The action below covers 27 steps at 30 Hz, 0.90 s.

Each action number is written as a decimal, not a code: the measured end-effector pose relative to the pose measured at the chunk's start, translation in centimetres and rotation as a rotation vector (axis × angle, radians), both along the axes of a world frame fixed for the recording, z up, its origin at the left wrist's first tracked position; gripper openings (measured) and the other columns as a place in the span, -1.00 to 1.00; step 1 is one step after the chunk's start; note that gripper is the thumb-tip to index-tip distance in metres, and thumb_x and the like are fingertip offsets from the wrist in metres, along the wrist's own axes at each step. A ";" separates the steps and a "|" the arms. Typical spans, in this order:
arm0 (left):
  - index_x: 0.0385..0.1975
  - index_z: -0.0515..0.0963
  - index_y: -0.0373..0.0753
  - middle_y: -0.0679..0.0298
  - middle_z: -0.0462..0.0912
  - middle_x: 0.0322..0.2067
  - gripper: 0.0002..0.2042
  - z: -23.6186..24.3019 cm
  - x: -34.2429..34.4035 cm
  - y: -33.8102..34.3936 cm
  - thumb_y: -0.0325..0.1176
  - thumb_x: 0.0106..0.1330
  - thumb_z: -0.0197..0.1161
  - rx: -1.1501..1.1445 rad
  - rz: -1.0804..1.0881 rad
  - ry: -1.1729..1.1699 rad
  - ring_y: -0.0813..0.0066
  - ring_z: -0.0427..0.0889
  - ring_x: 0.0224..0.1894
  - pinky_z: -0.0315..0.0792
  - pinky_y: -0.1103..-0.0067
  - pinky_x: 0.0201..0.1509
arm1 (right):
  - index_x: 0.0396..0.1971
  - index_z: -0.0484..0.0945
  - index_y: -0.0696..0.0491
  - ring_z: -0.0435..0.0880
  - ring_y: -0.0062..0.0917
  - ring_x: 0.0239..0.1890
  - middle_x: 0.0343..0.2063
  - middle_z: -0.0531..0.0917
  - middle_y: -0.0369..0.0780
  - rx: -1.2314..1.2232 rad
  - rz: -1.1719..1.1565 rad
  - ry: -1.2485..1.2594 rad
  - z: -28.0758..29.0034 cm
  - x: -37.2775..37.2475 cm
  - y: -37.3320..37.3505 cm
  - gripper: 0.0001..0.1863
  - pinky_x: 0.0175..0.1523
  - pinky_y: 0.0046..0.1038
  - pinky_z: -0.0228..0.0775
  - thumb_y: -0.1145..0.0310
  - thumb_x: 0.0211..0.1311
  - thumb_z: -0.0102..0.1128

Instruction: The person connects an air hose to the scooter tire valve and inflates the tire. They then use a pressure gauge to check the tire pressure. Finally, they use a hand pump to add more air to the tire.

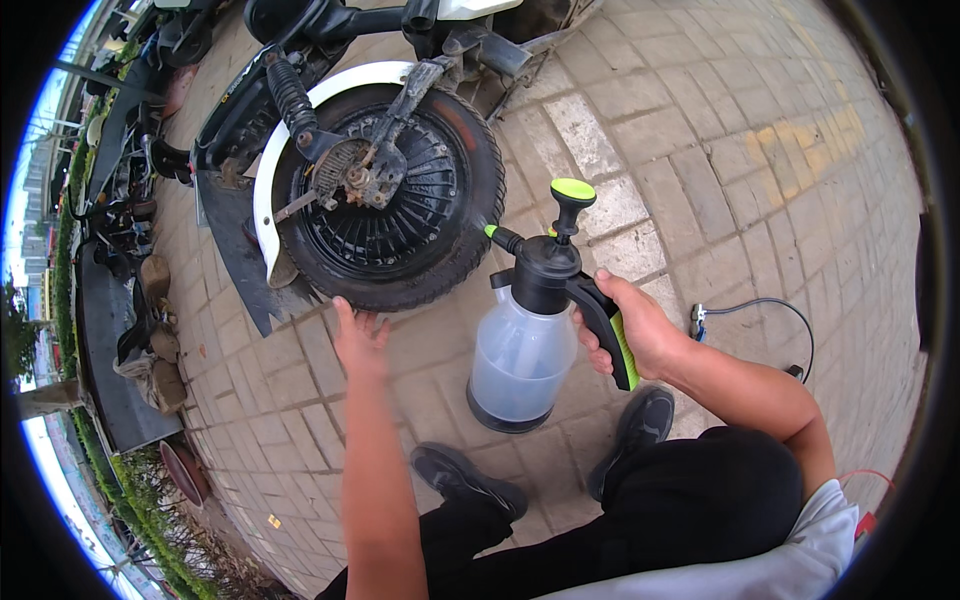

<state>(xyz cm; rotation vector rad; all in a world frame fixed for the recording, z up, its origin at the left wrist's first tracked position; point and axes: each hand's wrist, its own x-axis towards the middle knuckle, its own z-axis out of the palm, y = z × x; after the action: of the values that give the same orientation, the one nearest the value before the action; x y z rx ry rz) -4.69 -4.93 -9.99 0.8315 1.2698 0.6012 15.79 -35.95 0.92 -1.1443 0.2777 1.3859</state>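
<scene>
A pump sprayer [520, 362] with a translucent bottle, black top and green-tipped nozzle is in my right hand [640, 328], whose fingers wrap round its black and green handle. Liquid fills the bottle's lower part. The nozzle points left at the wheel of a scooter. Its black tyre [478, 170] surrounds a finned dark hub [425, 222], which looks wet. My left hand [360, 338], slightly blurred, has its fingers apart at the tyre's lower edge and holds nothing. Whether its fingertips touch the rubber, I cannot tell.
A white fender [268, 180] curves round the wheel, with a black mud flap [238, 250] at its left. A black hose [765, 301] with a metal fitting lies on the brick paving at right. Other parked scooters [150, 150] stand at far left, near a hedge.
</scene>
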 end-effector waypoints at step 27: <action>0.26 0.33 -0.35 0.10 0.52 0.08 -0.25 -0.1 -0.5 1.3 0.17 0.30 0.28 0.050 -0.033 0.061 0.24 0.49 0.11 0.36 0.25 0.18 | -0.30 0.42 0.15 0.37 -0.49 -0.73 -0.66 0.45 -0.20 0.009 -0.004 0.008 -0.3 -0.2 -0.3 -0.41 -0.61 -0.43 0.27 -0.15 0.50 -0.25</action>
<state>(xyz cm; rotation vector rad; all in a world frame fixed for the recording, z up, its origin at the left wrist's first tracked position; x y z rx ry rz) -5.16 -3.66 -10.08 0.9160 1.2985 0.5870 15.63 -36.22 0.66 -1.1308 0.2790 1.3875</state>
